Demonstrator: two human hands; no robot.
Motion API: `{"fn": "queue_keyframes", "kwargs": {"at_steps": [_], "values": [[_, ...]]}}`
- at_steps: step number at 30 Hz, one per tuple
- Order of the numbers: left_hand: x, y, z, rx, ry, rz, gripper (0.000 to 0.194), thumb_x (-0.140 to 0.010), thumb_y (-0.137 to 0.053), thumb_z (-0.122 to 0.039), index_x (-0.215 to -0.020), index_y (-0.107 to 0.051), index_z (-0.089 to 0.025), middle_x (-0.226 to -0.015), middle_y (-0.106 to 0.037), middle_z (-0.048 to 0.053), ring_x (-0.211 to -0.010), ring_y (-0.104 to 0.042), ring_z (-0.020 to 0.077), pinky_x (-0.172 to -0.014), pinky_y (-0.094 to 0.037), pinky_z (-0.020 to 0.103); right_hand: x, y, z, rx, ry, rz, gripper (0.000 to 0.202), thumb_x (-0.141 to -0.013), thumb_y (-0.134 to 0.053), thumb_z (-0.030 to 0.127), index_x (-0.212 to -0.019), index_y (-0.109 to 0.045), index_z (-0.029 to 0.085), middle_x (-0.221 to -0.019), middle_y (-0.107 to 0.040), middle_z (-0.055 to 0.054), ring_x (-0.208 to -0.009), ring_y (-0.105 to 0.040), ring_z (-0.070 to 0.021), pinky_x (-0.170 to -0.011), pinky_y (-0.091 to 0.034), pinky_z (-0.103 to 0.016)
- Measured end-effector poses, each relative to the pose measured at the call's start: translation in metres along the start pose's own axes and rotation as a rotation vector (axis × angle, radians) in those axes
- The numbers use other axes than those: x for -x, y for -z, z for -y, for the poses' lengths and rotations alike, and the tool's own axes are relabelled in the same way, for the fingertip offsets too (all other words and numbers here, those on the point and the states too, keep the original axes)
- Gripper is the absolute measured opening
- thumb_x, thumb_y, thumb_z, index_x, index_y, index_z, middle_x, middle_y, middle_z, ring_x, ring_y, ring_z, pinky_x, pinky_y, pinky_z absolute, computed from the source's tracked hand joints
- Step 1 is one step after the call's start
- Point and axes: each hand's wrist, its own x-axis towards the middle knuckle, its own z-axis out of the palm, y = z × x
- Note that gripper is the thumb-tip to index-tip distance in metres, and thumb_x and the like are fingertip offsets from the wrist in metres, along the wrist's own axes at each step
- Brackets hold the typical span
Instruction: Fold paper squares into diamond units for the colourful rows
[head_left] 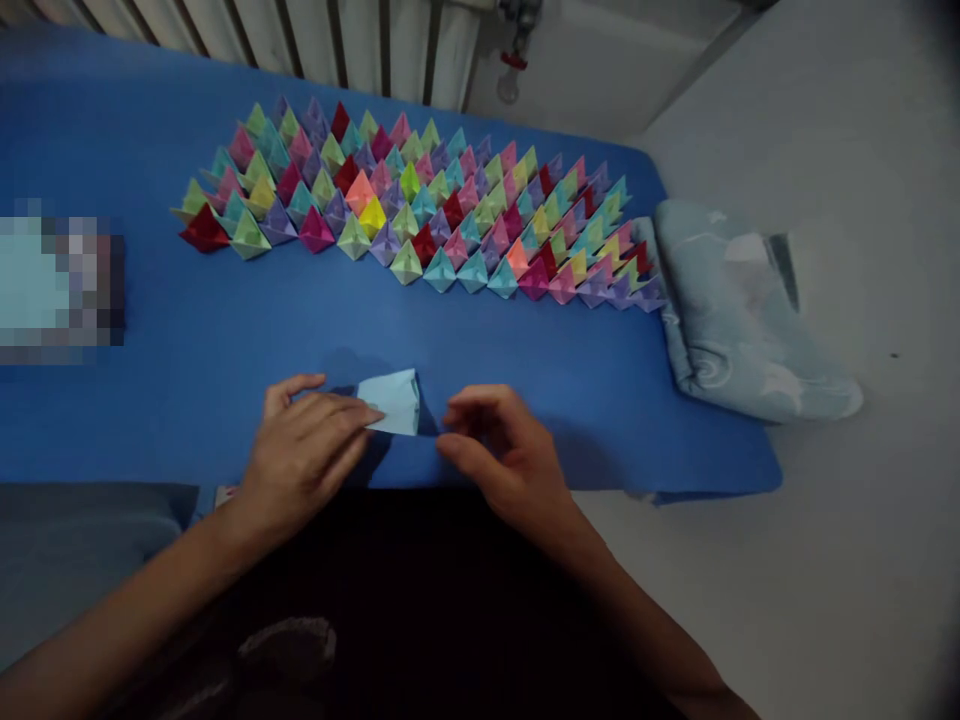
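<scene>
A small piece of folded light-blue paper [395,402] is pinched by its left end in my left hand [304,440], just above the blue surface. Its right end stands free and looks slightly layered. My right hand [504,440] is a short way to the right of the paper, fingers curved with a gap between thumb and forefinger, holding nothing. Beyond both hands, many folded paper boats [439,270] in red, pink, green, yellow, purple and blue stand in tight rows.
The blue-covered table [247,330] runs across the view. A folded grey-green patterned blanket [750,310] lies at its right end. Behind it is a white radiator [360,50] with a red-handled valve [514,60]. A pixelated patch [45,285] hides something at the left.
</scene>
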Motion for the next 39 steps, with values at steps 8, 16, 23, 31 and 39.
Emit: {"fn": "queue_keyframes", "kwargs": {"at_steps": [8, 16, 23, 31, 39], "values": [[-0.019, 0.017, -0.006, 0.558, 0.465, 0.187, 0.022, -0.090, -0.060, -0.041, -0.081, -0.067, -0.023, -0.074, -0.069, -0.002, -0.068, -0.064, 0.0151, -0.062, -0.053, 0.029, -0.018, -0.008, 0.006, 0.064, 0.033, 0.163, 0.041, -0.089, -0.059, 0.027, -0.129, -0.051, 0.029, -0.093, -0.068, 0.002, -0.079, -0.063, -0.0132, -0.073, -0.049, -0.027], [-0.007, 0.000, 0.010, 0.122, 0.261, 0.089, 0.018, -0.094, -0.052, -0.032, -0.103, -0.065, -0.022, -0.097, -0.072, 0.004, -0.093, -0.067, 0.0215, -0.079, -0.052, 0.036, -0.050, -0.030, -0.022, 0.243, -0.119, 0.201, 0.042, -0.078, -0.055, 0.014, -0.118, -0.056, 0.024, -0.063, -0.054, 0.008, -0.060, -0.052, -0.0122, -0.059, -0.041, -0.024], [0.001, -0.019, 0.012, -0.003, -0.074, 0.217, 0.022, -0.099, -0.042, -0.020, -0.104, -0.064, -0.022, -0.102, -0.074, 0.004, -0.092, -0.067, 0.0184, -0.092, -0.044, 0.040, -0.047, -0.020, -0.014, 0.447, -0.050, 0.265, 0.050, -0.079, -0.056, 0.012, -0.128, -0.055, 0.023, -0.070, -0.062, 0.003, -0.064, -0.058, -0.0149, -0.064, -0.045, -0.027], [0.005, -0.009, 0.010, -0.049, -0.206, 0.258, 0.021, -0.095, -0.048, -0.016, -0.111, -0.061, -0.021, -0.115, -0.072, 0.006, -0.100, -0.067, 0.0206, -0.103, -0.036, 0.048, -0.012, 0.008, -0.020, 0.074, -0.371, 0.284, 0.034, -0.081, -0.054, 0.015, -0.114, -0.058, 0.025, -0.062, -0.056, 0.008, -0.052, -0.058, -0.0103, -0.051, -0.044, -0.022], [0.008, -0.011, -0.002, -0.131, -0.230, 0.206, 0.016, -0.092, -0.056, -0.021, -0.106, -0.063, -0.018, -0.113, -0.071, 0.010, -0.096, -0.069, 0.0246, -0.100, -0.040, 0.049, -0.011, 0.007, -0.028, 0.041, -0.372, 0.227, 0.009, -0.085, -0.052, 0.021, -0.082, -0.060, 0.021, -0.059, -0.052, 0.008, -0.051, -0.051, -0.0079, -0.052, -0.040, -0.021]]}}
